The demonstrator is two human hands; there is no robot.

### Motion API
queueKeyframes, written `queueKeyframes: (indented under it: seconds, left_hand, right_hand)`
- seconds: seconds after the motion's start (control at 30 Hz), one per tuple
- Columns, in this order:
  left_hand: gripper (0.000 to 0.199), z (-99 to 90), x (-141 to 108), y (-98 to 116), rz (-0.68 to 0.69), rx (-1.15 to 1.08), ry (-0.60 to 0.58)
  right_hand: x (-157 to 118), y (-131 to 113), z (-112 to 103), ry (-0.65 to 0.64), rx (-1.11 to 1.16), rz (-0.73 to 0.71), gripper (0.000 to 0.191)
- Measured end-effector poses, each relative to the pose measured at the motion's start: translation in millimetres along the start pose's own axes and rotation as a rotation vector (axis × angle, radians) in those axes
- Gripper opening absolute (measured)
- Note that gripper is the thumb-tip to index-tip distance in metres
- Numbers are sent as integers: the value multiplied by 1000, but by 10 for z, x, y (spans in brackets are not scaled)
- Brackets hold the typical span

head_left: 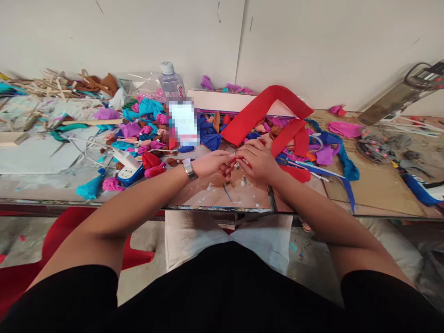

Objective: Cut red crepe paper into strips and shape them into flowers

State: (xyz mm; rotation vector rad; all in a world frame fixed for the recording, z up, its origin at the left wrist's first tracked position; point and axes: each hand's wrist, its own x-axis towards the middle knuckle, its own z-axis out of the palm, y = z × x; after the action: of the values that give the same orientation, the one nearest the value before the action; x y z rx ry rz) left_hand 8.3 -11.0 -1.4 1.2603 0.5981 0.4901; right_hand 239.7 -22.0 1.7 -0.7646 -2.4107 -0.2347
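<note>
Near the front edge of the table, my left hand (217,164) and my right hand (255,159) meet, fingertips almost touching. Both are closed, with fingers bent around a small red piece of cloth or crepe paper (233,160); most of it is hidden by the fingers. A watch with a metal band (189,169) is on my left wrist. Just beyond my right hand lie wide red strips (248,119), one folded over at an angle. Small rolled and crumpled pieces (144,132) in blue, pink, purple and brown are heaped behind my hands.
A water bottle (169,82) stands behind a blurred bright screen (183,122). At left are a white-and-blue power strip (130,170) with its cord and a pile of wooden sticks (57,83). Cardboard (374,192) and a grey mesh bundle (376,145) lie at right.
</note>
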Motion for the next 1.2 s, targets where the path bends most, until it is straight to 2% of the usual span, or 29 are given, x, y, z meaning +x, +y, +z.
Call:
queueKeyframes:
  seconds: [0.13,0.27,0.33,0.47,0.57,0.93,1.2]
  left_hand:
    - [48,7,3,22,-47,3,43]
    - [44,-14,10,35,51,179,61]
    - [41,-32,5,42,152,386,84]
    - [31,-61,-22,61,439,992,288]
    - [28,-75,-37,62,531,1220,345]
    - [27,-96,-33,29,698,1340,362]
    - [19,-84,-60,65,832,1273,404]
  right_hand:
    - [-3,-8,-16,-20,-1,-27,21]
    - [-10,4,1,-5,-2,-9,19]
    - [-11,10,20,3,3,19,17]
    - [-7,-7,52,2,22,89,17]
    - [-2,-29,58,0,26,120,16]
    - [30,-46,49,16,74,196,11]
    - [39,-76,19,36,179,231,9]
